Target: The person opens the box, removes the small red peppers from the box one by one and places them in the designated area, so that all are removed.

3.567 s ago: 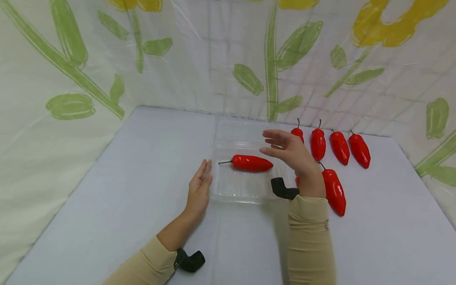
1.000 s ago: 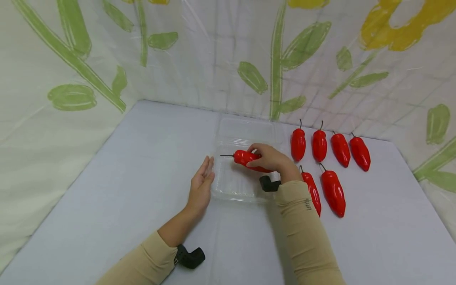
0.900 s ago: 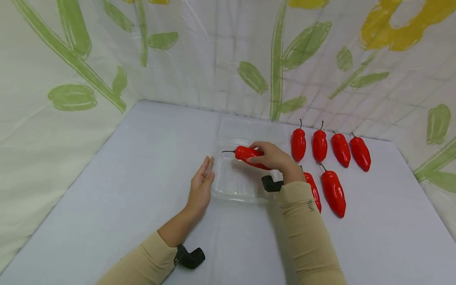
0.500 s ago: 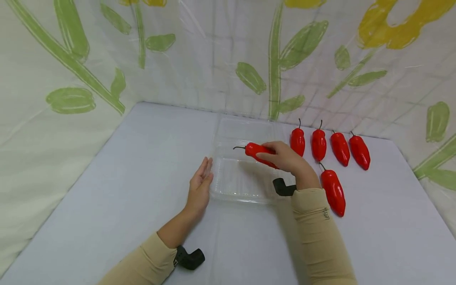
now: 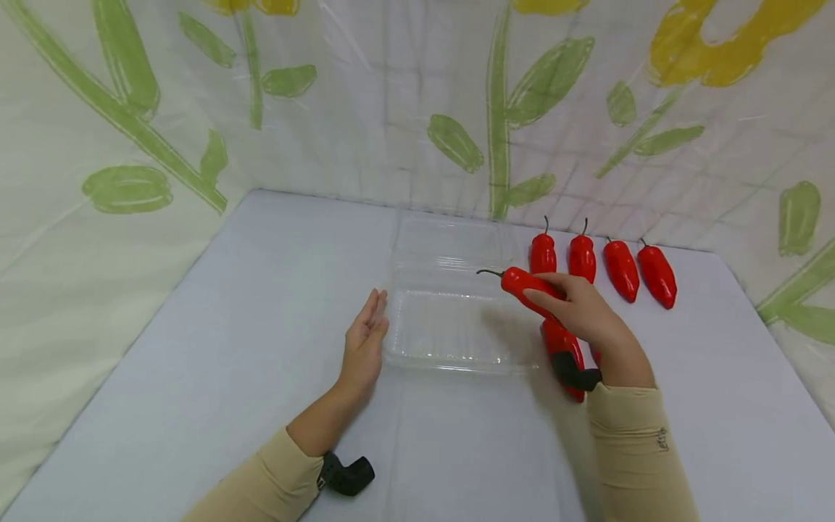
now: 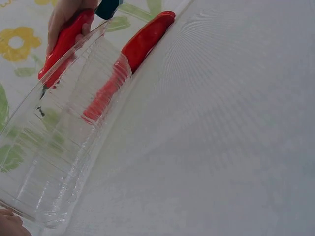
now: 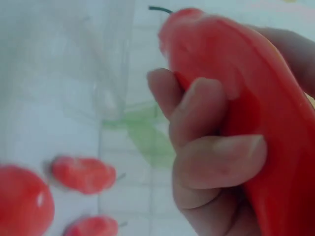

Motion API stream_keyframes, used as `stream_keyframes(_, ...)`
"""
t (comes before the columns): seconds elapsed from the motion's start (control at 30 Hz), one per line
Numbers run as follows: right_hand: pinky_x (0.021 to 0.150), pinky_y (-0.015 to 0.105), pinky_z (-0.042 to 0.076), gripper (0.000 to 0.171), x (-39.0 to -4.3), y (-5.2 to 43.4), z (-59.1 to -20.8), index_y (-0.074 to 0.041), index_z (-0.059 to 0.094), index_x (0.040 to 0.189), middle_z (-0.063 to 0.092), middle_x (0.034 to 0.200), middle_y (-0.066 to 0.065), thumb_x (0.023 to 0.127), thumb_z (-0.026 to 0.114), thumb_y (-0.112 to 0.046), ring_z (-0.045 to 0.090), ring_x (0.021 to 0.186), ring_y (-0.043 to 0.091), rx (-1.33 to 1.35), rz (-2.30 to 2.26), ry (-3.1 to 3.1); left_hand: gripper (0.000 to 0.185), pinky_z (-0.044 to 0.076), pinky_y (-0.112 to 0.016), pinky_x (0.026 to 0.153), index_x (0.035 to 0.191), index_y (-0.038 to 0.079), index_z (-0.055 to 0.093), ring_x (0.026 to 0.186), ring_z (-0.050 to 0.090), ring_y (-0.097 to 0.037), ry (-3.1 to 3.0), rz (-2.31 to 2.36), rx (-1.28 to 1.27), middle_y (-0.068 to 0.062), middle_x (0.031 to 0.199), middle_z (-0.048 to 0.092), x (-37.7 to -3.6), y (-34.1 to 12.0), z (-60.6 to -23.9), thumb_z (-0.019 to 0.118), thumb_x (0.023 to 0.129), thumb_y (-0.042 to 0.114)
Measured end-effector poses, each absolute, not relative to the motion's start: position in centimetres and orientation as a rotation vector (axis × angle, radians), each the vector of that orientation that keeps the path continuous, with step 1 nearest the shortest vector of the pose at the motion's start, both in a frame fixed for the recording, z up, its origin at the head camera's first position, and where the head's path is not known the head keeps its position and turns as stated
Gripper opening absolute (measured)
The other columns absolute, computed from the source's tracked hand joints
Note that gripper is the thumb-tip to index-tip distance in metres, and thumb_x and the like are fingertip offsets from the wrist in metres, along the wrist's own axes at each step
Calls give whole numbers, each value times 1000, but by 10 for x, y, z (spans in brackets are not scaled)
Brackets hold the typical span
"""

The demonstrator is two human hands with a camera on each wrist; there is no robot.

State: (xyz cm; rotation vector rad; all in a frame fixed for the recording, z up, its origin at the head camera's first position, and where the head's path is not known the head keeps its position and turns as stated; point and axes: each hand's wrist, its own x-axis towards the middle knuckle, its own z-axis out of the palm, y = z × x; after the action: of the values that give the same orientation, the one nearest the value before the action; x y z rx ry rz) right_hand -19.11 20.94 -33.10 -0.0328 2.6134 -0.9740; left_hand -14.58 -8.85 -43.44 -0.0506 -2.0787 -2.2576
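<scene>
My right hand grips a red pepper with a dark curved stem, just above the right edge of a clear plastic clamshell box. The right wrist view shows the fingers curled round the pepper's body. Nothing lies inside the box. Its lid is folded back toward the wall. With fingers straight, my left hand rests along the box's left side. Close to the box's right side lies another red pepper, partly covered by the right wrist camera.
Several red peppers form a row at the back right of the white table. One more is mostly hidden behind my right wrist. A flower-printed sheet stands behind the table.
The right hand, empty earlier, has taken the pepper that lay in the box, raised it and carried it rightward to the box's edge. My left hand has stayed in place.
</scene>
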Motion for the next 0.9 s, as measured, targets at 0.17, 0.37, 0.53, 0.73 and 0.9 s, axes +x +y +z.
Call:
stream_keyframes(0.17, 79, 37, 54, 81, -183, 224, -333, -14, 32, 146, 49, 123, 16, 83, 52, -62, 46, 109, 30, 78, -1025, 2630, 53, 15, -38, 118, 147, -1, 16, 143, 20, -20, -2091, -2247, -31, -12, 154, 24, -146, -89, -434, 34, 98, 4)
stream_keyframes(0.37, 71, 31, 56, 80, -177, 242, -341, -13, 35, 144, 51, 119, 18, 84, 50, -63, 51, 98, 30, 176, -1074, 2689, 53, 15, -37, 118, 147, -1, 15, 143, 20, -20, -2090, -2250, -38, -12, 154, 23, -145, -88, -434, 33, 98, 3)
stream_keyframes(0.53, 64, 25, 54, 77, -172, 262, -346, -9, 35, 144, 53, 117, 22, 88, 45, -60, 52, 89, 28, 236, -1127, 2737, 53, 13, -38, 119, 147, -1, 14, 144, 18, -21, -2076, -2261, -64, -13, 154, 22, -146, -88, -436, 32, 98, 3)
stream_keyframes(0.73, 59, 24, 53, 79, -171, 286, -354, -6, 33, 144, 52, 115, 22, 88, 41, -62, 51, 81, 24, 395, -1127, 2792, 53, 14, -39, 119, 147, -3, 14, 144, 18, -22, -2079, -2244, -80, -14, 154, 22, -146, -88, -437, 32, 98, 2)
stream_keyframes(0.9, 56, 27, 51, 82, -170, 309, -362, -7, 30, 146, 50, 110, 18, 87, 39, -65, 51, 68, 16, 533, -1156, 2760, 53, 14, -39, 119, 147, -2, 14, 144, 18, -21, -2082, -2247, -77, -14, 154, 22, -146, -88, -437, 32, 98, 2)
